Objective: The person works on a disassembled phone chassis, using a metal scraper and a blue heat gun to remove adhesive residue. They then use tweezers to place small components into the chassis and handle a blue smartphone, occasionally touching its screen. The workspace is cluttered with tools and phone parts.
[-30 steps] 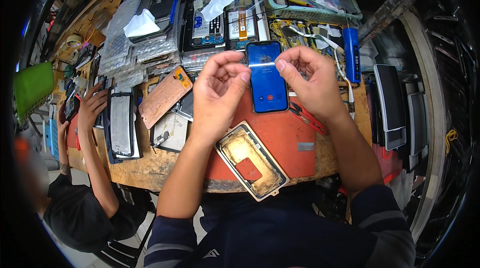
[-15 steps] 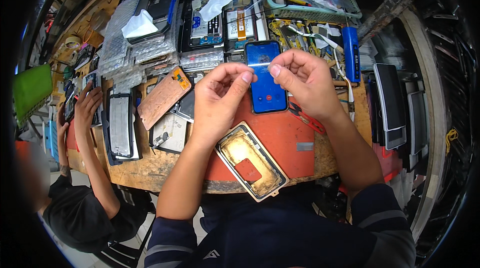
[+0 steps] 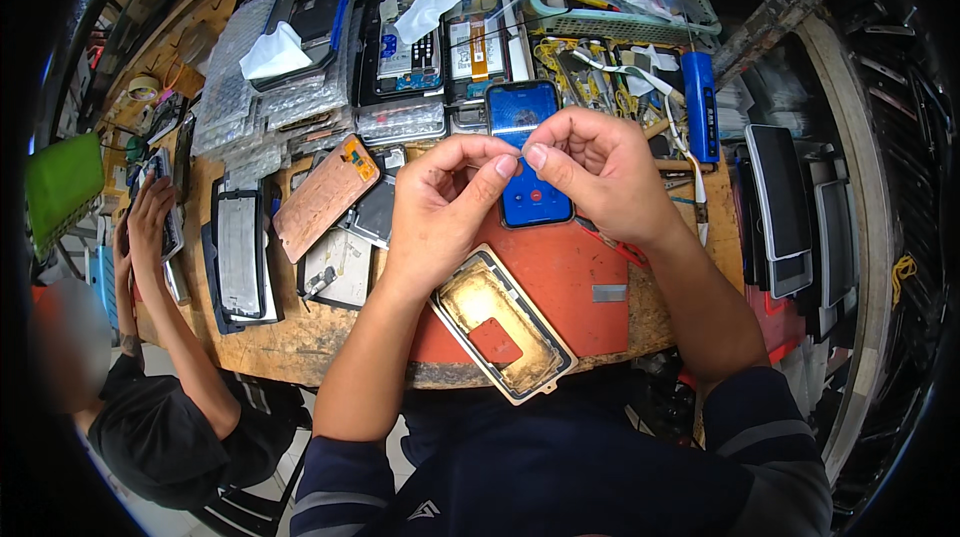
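My left hand (image 3: 440,212) and my right hand (image 3: 610,177) are raised over the bench, each with thumb and forefinger pinched. Their fingertips almost meet. Whatever they pinch, if anything, is too small to make out. Beneath them lies a smartphone (image 3: 538,199) with a lit blue call screen, its middle partly covered by my fingers. A gold phone frame (image 3: 463,305) with a square opening rests at a slant on the red mat (image 3: 595,332), overhanging the near edge. Partly hidden by my right hand are red-handled pliers (image 3: 630,253). A small grey strip (image 3: 609,293) is on the mat.
Left of my arm lie a copper-coloured panel (image 3: 325,199) and a phone shell (image 3: 241,252). Opened devices (image 3: 400,67) and bubble-wrapped stacks (image 3: 235,102) fill the back. A green basket (image 3: 640,27) and a blue tool (image 3: 702,107) stand rightward. A co-worker's hands (image 3: 150,217) handle a phone at left.
My two hands have drawn together, the right moving leftward until the fingertips nearly meet. The co-worker's hands have shifted left and lower.
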`<state>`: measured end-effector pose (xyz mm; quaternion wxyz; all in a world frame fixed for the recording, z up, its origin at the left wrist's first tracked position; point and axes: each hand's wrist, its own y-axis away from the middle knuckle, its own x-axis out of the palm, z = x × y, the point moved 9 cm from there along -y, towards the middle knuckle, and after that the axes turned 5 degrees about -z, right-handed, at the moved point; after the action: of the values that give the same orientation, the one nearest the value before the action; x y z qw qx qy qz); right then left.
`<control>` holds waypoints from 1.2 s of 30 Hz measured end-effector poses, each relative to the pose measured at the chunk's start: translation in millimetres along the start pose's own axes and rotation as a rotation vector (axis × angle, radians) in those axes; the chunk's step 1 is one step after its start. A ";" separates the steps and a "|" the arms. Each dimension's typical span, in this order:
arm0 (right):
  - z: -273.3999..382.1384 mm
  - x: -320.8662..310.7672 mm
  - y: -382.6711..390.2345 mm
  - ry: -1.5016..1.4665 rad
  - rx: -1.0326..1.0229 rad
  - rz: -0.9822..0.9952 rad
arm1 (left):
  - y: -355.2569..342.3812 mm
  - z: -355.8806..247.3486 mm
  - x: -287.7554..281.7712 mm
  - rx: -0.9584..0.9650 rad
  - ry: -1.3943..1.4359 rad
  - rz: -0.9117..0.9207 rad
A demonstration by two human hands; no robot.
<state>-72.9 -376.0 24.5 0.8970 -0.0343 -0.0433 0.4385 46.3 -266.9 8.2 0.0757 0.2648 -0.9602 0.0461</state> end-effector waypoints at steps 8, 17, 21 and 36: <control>13.3 -38.5 -9.9 -0.002 -0.128 -0.250 | -6.0 -8.6 -17.0 0.064 -0.041 -0.146; 11.1 -19.0 -4.1 0.232 -0.164 -0.175 | -4.2 -6.2 -17.1 0.085 -0.106 -0.167; 15.7 -13.0 -0.9 0.274 -0.225 -0.200 | 1.6 -17.2 -7.8 0.220 -0.326 -0.171; 20.3 4.3 7.5 0.291 -0.281 -0.152 | 9.1 -37.3 -0.6 0.396 -0.527 -0.205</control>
<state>-78.4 -367.5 44.1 0.9107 -0.2187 0.0233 0.3497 46.6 -254.0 44.4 -0.2237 0.3722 -0.8876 0.1537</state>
